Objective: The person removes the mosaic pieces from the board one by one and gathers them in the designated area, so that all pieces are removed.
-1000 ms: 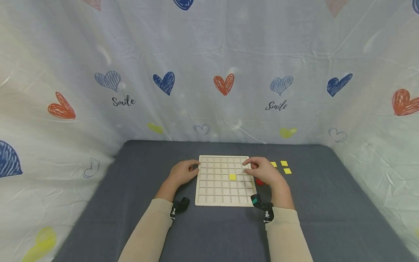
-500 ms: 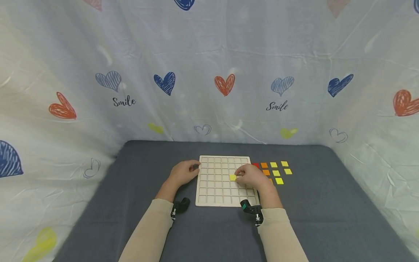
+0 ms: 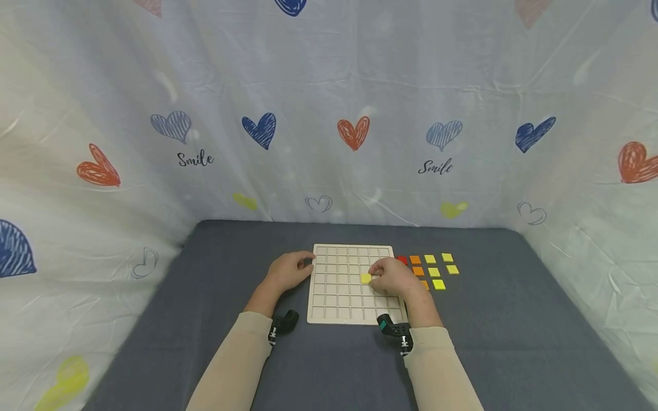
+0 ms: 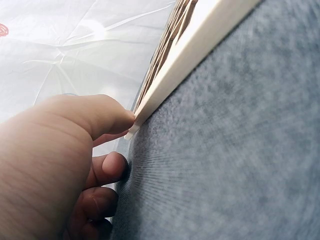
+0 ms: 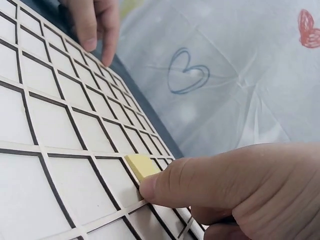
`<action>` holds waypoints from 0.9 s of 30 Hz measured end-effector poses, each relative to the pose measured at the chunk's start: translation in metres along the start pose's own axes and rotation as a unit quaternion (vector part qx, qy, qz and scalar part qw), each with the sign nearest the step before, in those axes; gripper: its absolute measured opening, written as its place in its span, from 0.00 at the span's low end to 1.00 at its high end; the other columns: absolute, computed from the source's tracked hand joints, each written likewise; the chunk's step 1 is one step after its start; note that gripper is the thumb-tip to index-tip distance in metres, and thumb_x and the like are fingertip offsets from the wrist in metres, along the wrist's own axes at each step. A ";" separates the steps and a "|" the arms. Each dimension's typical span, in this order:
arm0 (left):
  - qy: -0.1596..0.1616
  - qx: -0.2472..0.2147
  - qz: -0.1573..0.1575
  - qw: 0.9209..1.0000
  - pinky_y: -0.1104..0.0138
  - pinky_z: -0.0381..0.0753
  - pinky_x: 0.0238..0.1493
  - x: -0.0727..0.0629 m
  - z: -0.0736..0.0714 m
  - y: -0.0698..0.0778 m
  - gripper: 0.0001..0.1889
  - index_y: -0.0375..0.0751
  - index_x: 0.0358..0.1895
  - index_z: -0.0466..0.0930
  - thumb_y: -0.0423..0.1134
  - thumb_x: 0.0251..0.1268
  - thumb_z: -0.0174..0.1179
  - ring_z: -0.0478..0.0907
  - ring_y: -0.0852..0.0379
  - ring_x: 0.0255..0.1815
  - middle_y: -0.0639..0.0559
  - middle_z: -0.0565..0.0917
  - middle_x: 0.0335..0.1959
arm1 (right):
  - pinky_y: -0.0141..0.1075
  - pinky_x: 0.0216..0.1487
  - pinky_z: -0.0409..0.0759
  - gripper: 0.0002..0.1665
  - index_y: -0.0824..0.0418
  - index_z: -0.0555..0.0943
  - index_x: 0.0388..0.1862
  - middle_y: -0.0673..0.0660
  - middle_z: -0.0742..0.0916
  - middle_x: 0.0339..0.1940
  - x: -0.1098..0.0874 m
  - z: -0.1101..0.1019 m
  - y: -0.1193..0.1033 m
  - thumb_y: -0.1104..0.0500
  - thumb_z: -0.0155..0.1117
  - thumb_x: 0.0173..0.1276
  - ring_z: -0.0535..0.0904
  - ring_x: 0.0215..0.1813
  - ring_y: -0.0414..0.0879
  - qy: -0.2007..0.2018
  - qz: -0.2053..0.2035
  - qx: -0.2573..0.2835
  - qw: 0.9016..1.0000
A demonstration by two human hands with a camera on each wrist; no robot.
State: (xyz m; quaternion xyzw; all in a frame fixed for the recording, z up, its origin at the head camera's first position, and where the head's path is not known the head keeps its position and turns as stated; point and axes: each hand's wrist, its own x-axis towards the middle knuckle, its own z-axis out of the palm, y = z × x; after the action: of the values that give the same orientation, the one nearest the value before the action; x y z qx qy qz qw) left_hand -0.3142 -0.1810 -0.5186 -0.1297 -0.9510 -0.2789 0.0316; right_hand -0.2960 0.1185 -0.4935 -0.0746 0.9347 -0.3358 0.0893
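Observation:
A pale wooden grid board [image 3: 339, 298] lies on the dark cloth between the two hands. My left hand [image 3: 289, 270] touches its left edge with thumb and index fingertips, the other fingers loosely bent, as the left wrist view shows. Over the right half of the grid, my right hand [image 3: 400, 278] pinches a yellow square tile [image 3: 365, 278] at its right side. In the right wrist view, the thumb meets the near edge of that yellow tile [image 5: 142, 166]; the opposing fingertip is hidden. The rest of the grid cells in sight are bare wood.
To the right of the board stand loose square tiles in columns: a red tile [image 3: 402, 260], orange tiles [image 3: 418, 271] and several yellow tiles [image 3: 434, 272]. The right forearm partly hides them. A white curtain [image 3: 303, 171] with hearts hangs around the table.
My right hand has moved left from the board's right edge to the yellow tile, uncovering more loose tiles. Since half a second ago it has barely shifted. The left hand stays in place.

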 end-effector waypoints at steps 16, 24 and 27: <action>-0.002 -0.004 -0.007 1.000 0.63 0.61 0.24 0.002 -0.002 0.000 0.18 0.53 0.64 0.83 0.47 0.75 0.61 0.63 0.57 0.18 0.56 0.73 0.18 | 0.41 0.33 0.66 0.15 0.60 0.86 0.50 0.55 0.73 0.31 -0.006 -0.017 -0.010 0.60 0.71 0.65 0.61 0.26 0.45 0.006 -0.023 0.060 0.998; -0.006 -0.004 -0.006 1.000 0.63 0.64 0.24 -0.001 -0.001 0.000 0.18 0.52 0.64 0.84 0.47 0.74 0.62 0.66 0.58 0.18 0.57 0.75 0.21 | 0.41 0.32 0.64 0.15 0.60 0.85 0.52 0.52 0.69 0.28 -0.008 -0.022 -0.008 0.60 0.72 0.67 0.57 0.25 0.45 -0.006 -0.040 0.076 0.996; -0.006 -0.004 -0.006 1.000 0.63 0.63 0.24 -0.002 -0.002 -0.001 0.18 0.52 0.64 0.84 0.47 0.75 0.62 0.65 0.58 0.18 0.57 0.74 0.20 | 0.42 0.35 0.67 0.15 0.59 0.85 0.53 0.53 0.71 0.31 -0.009 -0.029 -0.006 0.59 0.71 0.68 0.60 0.28 0.44 -0.001 -0.053 0.067 0.996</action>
State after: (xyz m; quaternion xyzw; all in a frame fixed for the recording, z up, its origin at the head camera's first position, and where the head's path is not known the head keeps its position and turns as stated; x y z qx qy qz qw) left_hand -0.3131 -0.1835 -0.5177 -0.1253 -0.9507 -0.2825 0.0237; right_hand -0.2929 0.1335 -0.4665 -0.1183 0.9047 -0.4019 0.0773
